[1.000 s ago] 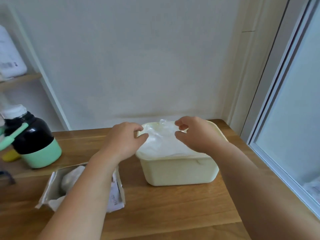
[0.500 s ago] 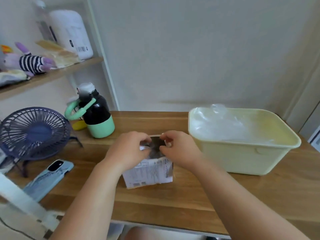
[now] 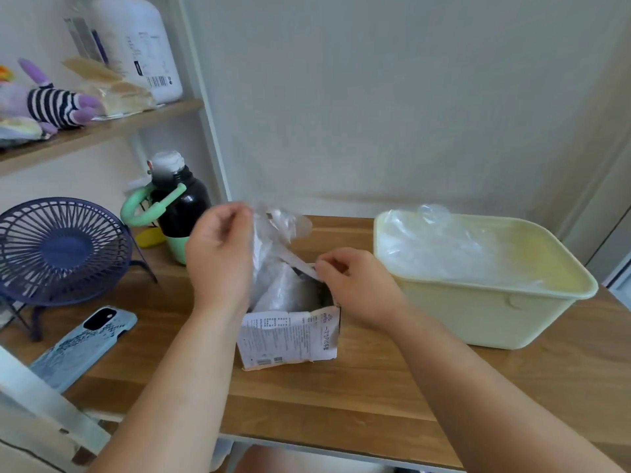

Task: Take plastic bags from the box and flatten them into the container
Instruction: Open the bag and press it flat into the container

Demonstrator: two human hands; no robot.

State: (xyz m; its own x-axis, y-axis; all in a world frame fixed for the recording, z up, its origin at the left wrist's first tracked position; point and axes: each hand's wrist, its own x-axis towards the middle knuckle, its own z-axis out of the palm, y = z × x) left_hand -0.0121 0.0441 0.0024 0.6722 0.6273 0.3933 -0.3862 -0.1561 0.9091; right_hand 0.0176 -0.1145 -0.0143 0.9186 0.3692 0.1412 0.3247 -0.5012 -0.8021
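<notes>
A white printed cardboard box [image 3: 290, 339] stands on the wooden table with its top torn open. Clear plastic bags fill it. My left hand [image 3: 218, 257] pinches one clear plastic bag [image 3: 273, 237] and holds it raised above the box, its lower part still inside. My right hand [image 3: 355, 285] pinches the box's torn top flap at its right rim. To the right stands the pale yellow container [image 3: 485, 312], with flattened clear bags [image 3: 444, 247] lying across its top.
A black and green bottle [image 3: 177, 209] stands behind my left hand. A dark blue desk fan [image 3: 58, 250] and a phone [image 3: 85, 346] lie at the left. A shelf [image 3: 102, 128] with toys and a white jug hangs above. A white frame [image 3: 44, 404] crosses the near left corner.
Both hands left the container and came to the box, while the view swung left. Since then my left hand has risen, drawing a clear bag up out of the box.
</notes>
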